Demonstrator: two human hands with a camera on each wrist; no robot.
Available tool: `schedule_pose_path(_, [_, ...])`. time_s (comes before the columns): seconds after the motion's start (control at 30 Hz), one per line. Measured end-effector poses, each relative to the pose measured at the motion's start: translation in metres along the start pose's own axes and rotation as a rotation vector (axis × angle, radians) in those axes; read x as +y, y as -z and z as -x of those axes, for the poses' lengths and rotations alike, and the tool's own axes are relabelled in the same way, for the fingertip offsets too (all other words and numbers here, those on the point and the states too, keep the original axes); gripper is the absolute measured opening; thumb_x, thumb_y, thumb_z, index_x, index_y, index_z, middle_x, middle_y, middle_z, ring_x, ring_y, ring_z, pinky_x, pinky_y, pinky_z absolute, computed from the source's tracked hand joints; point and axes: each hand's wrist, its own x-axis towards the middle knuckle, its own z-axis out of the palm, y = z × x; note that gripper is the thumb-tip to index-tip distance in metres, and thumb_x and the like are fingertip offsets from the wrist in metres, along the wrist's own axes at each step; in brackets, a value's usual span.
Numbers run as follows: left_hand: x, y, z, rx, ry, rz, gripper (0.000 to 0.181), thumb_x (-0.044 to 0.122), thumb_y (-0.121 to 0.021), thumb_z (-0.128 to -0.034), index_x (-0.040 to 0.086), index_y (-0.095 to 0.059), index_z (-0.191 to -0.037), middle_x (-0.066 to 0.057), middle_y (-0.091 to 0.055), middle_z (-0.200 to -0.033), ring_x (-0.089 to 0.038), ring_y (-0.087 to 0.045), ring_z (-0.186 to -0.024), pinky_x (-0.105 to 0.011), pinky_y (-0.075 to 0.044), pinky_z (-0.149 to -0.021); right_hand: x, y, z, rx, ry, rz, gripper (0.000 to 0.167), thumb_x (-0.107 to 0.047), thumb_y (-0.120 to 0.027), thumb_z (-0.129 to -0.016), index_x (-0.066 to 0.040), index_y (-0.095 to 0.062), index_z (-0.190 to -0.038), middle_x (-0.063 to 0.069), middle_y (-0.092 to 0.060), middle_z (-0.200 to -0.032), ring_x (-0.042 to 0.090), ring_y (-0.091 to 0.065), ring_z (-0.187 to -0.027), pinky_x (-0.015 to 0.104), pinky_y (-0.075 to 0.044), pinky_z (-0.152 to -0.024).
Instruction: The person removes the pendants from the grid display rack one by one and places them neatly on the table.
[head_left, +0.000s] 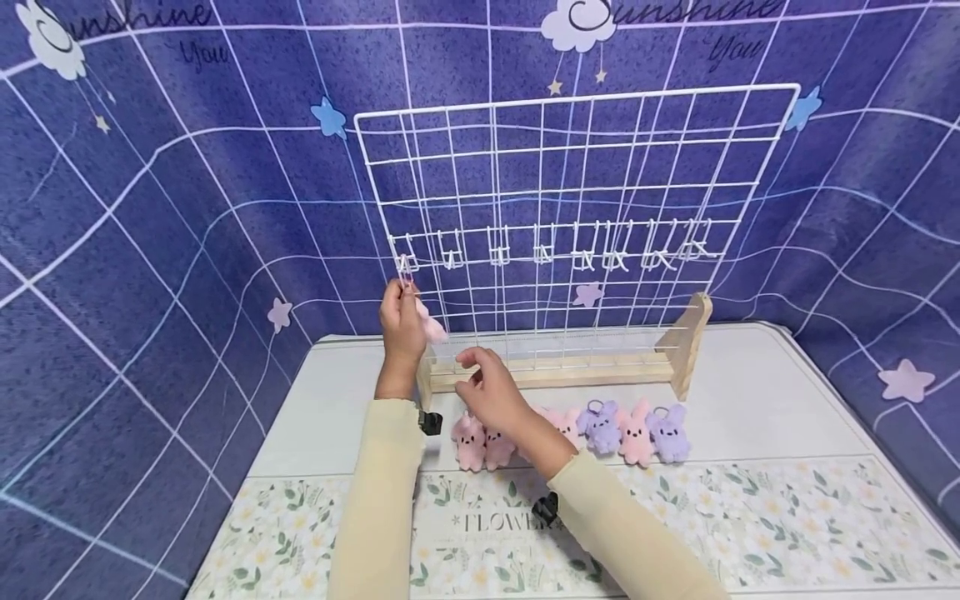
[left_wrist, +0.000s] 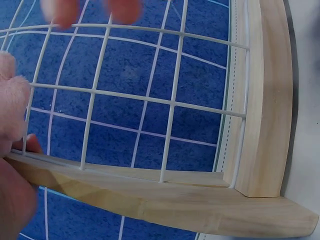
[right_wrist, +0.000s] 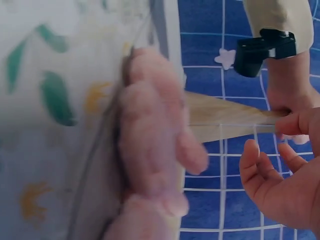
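Note:
My left hand pinches a small pink plush bunny keychain by its top, just under the leftmost hook of a white wire grid rack. In the left wrist view the pink plush shows only in part at the left edge. Whether its ring is on the hook is too small to tell. My right hand hovers in front of the rack's wooden base with loosely bent fingers and holds nothing. Under it lie pink plush bunnies, some hidden by the forearm.
Several white hooks line one grid row. Wooden feet support the rack on the white table. Purple and pink bunnies lie in a row, before a floral mat. Blue patterned cloth hangs behind and beside.

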Motion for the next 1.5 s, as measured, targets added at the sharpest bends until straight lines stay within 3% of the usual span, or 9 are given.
schedule_pose_path(0.13, [0.002,0.0,0.002,0.004,0.032,-0.035,0.025,0.004,-0.044,-0.105,-0.015,-0.06,-0.103,-0.004,-0.053,-0.087,0.0,-0.046,-0.073,-0.017,-0.037,-0.07,-0.006,0.001,-0.002,0.025,0.039,-0.022,0.039,-0.005,-0.064,-0.095,-0.006,-0.058,-0.133,0.019,-0.059,-0.13,0.024,-0.065,-0.097,0.024,-0.053,-0.074])
schedule_pose_path(0.4, [0.008,0.003,0.004,-0.034,0.061,-0.027,0.029,0.011,-0.044,-0.1088,-0.01,-0.059,-0.121,-0.029,-0.065,-0.119,-0.005,-0.057,-0.098,-0.016,-0.043,-0.089,-0.012,0.003,-0.006,0.074,0.045,-0.067,0.043,-0.003,-0.067,-0.095,-0.006,-0.057,-0.136,0.02,-0.06,-0.134,0.031,-0.066,-0.106,0.026,-0.053,-0.078])
schedule_pose_path(0.57, [0.011,0.009,0.002,-0.087,0.078,0.09,0.036,0.015,-0.038,-0.1115,-0.011,-0.062,-0.119,-0.024,-0.072,-0.103,-0.024,-0.07,-0.097,-0.016,-0.053,-0.086,-0.019,0.0,-0.019,0.093,0.051,-0.123,0.049,-0.008,-0.067,-0.096,-0.005,-0.054,-0.143,0.019,-0.062,-0.139,0.039,-0.065,-0.12,0.032,-0.054,-0.087])
schedule_pose_path(0.77, [0.01,0.016,0.0,-0.147,0.108,0.142,0.038,0.013,-0.034,-0.1124,-0.014,-0.061,-0.117,0.003,-0.074,-0.084,-0.011,-0.075,-0.083,-0.016,-0.056,-0.071,-0.03,-0.007,-0.041,0.023,0.055,-0.286,0.051,-0.008,-0.067,-0.099,0.0,-0.052,-0.147,0.024,-0.065,-0.133,0.02,-0.069,-0.097,0.025,-0.058,-0.078])
schedule_pose_path(0.9, [0.012,0.018,-0.003,-0.141,0.132,0.172,0.038,0.014,-0.036,-0.1124,-0.013,-0.062,-0.11,0.002,-0.073,-0.082,-0.003,-0.073,-0.077,-0.016,-0.057,-0.069,-0.037,-0.007,-0.053,-0.023,0.026,-0.408,0.05,-0.004,-0.065,-0.099,0.003,-0.051,-0.146,0.026,-0.066,-0.124,0.009,-0.066,-0.083,0.023,-0.059,-0.068])
schedule_pose_path(1.03, [0.012,0.018,-0.007,-0.108,0.155,0.15,0.043,0.019,-0.034,-0.1131,-0.007,-0.065,-0.1,0.01,-0.07,-0.085,0.0,-0.069,-0.079,-0.015,-0.054,-0.073,-0.043,0.0,-0.058,-0.029,-0.043,-0.514,0.044,-0.001,-0.064,-0.098,0.003,-0.055,-0.141,0.022,-0.069,-0.117,0.011,-0.072,-0.083,0.025,-0.058,-0.063])
schedule_pose_path(1.17, [0.011,0.018,-0.009,-0.082,0.191,0.107,0.048,0.029,-0.03,-0.1148,0.007,-0.067,-0.094,0.015,-0.066,-0.084,0.0,-0.062,-0.081,-0.015,-0.049,-0.077,-0.05,0.008,-0.056,-0.086,-0.096,-0.637,0.036,-0.004,-0.059,-0.101,0.002,-0.054,-0.136,0.032,-0.071,-0.121,0.014,-0.074,-0.079,0.026,-0.056,-0.061])
schedule_pose_path(1.3, [0.008,0.016,-0.009,-0.093,0.226,0.194,0.055,0.035,-0.021,-0.1156,0.016,-0.066,-0.09,0.014,-0.065,-0.082,-0.002,-0.059,-0.079,-0.017,-0.048,-0.075,-0.057,0.015,-0.052,-0.123,-0.119,-0.747,0.026,-0.006,-0.053,-0.102,-0.004,-0.051,-0.128,0.035,-0.07,-0.124,0.014,-0.074,-0.074,0.026,-0.055,-0.061])
schedule_pose_path(1.5, [0.001,0.011,-0.007,-0.087,0.228,0.34,0.052,0.033,-0.023,-0.1155,0.02,-0.063,-0.085,0.011,-0.055,-0.072,-0.005,-0.047,-0.064,-0.021,-0.04,-0.058,-0.073,0.021,-0.045,-0.114,-0.086,-0.793,0.029,-0.003,-0.05,-0.097,-0.007,-0.046,-0.125,0.016,-0.074,-0.107,0.016,-0.069,-0.068,0.026,-0.052,-0.059])
